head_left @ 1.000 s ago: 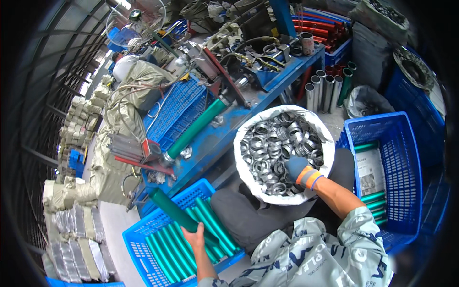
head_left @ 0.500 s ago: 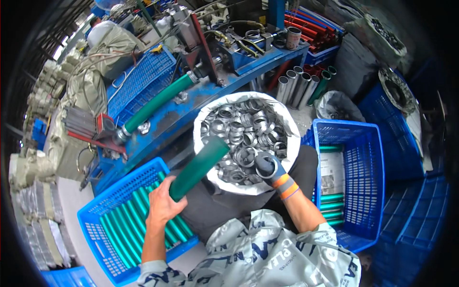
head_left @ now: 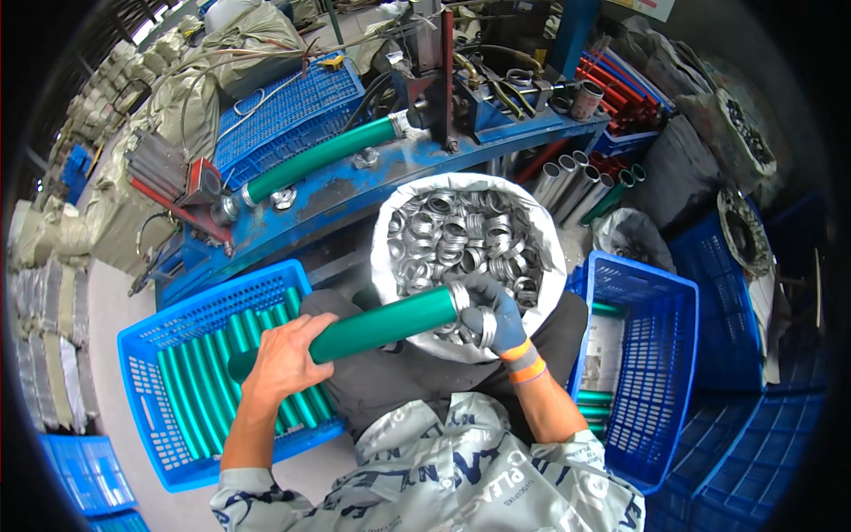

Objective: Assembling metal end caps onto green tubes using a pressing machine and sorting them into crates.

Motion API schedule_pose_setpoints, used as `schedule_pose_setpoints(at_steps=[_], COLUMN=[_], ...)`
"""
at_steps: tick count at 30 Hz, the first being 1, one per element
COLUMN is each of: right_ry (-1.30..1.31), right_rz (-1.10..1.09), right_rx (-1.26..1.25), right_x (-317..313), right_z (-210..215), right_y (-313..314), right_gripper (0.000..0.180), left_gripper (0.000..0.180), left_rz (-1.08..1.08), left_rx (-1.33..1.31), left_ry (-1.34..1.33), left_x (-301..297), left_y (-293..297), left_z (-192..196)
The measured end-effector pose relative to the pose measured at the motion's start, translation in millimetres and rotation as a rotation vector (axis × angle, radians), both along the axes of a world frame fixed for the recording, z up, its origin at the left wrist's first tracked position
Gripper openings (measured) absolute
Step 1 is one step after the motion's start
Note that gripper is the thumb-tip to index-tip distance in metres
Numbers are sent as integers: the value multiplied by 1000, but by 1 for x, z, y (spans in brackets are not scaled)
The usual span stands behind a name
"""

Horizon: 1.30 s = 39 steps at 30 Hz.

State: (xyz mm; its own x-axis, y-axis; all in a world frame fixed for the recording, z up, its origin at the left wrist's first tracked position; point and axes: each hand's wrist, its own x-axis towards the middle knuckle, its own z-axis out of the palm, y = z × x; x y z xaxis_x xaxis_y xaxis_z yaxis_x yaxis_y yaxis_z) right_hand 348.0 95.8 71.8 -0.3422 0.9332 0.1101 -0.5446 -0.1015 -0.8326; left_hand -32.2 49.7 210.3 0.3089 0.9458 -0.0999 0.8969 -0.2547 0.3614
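Observation:
My bare left hand [head_left: 285, 356] is wrapped round a green tube [head_left: 381, 325] held slantwise across my lap, its far end up to the right. At that end sits a silver metal threaded ring [head_left: 459, 299], with the gloved fingers of my right hand [head_left: 503, 312] closed against it. A second metal ring [head_left: 487, 327] is also held in the right hand, low near the palm. Just beyond both hands stands a white sack [head_left: 381, 253] full of loose metal rings [head_left: 454, 232]. Whether the ring is seated inside the tube end, I cannot tell.
At my left a blue crate [head_left: 146, 403] holds several green tubes; a blue crate [head_left: 683, 355] at my right holds more. Ahead, a blue metal bench [head_left: 328, 199] carries another green tube [head_left: 324, 158] in a fixture. Bare metal tubes [head_left: 576, 182] stand beside it.
The green tube has swung from upward-slanting to nearly level, its end now meeting my right hand. My right hand has lifted from the rings in the sack, holding rings. The view has shifted.

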Motion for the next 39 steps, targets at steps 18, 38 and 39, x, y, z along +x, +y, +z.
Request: schedule_pose_setpoints(at_steps=[18,38,39], right_ry=[-566,162,116], right_rz=[-100,80,73], right_rx=[137,-374,-292], right_x=[19,-7,-8], right_z=[-8,-14,-8], right_y=[30,-13,-11], right_gripper=[44,33,30], left_gripper=[71,43,44], left_rz=[82,567,602], left_rx=[237,-66,-62], left_ry=[-164,-2046,-2036], left_x=[4,43,48], left_y=[-12,-27,-29], left_z=[-61,-68,-72])
